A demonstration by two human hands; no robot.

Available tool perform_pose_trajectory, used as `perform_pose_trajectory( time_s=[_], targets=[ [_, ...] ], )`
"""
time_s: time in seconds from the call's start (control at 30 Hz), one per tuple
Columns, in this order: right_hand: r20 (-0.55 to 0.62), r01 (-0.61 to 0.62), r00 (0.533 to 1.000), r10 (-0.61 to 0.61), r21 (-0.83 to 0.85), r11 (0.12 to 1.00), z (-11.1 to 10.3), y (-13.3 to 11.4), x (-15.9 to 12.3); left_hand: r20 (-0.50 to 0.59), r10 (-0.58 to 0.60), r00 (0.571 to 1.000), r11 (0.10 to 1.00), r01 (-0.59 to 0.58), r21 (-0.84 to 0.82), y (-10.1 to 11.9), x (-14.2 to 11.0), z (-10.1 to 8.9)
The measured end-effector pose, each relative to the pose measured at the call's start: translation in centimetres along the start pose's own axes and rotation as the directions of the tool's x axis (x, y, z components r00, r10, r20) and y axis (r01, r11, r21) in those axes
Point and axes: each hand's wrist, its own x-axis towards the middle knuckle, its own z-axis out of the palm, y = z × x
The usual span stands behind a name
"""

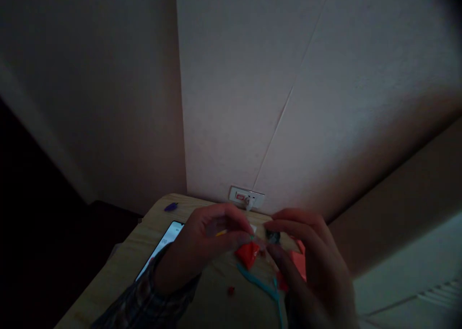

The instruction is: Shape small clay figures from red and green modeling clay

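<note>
Fingers of left hand pinch red piece, lower centre; right hand beside, hold unclear. Slack pinch could drop it onto cyan strip.

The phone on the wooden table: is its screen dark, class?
No, the phone shows a bright, pale screen, partly hidden by the left hand and its sleeve.

Pale grained wooden tabletop, matt wall, glossy red piece, perhaps plastic
</note>
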Motion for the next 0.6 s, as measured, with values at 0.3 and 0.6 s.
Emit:
perform_pose_trajectory(
  time_s=[0.3,0.6],
  targets=[
    [0.006,0.049,0.999,-0.048,-0.031,0.998,0.3,-1.0,-0.1,0.030,-0.130,0.991,0.977,0.133,-0.166,-0.2,-0.3,-0.2],
    [0.032,0.123,0.992,-0.124,0.034,0.992,0.5,-1.5,-0.2,0.064,-0.267,0.962,0.929,0.274,-0.248,0.7,-0.6,0.3]
  ],
)
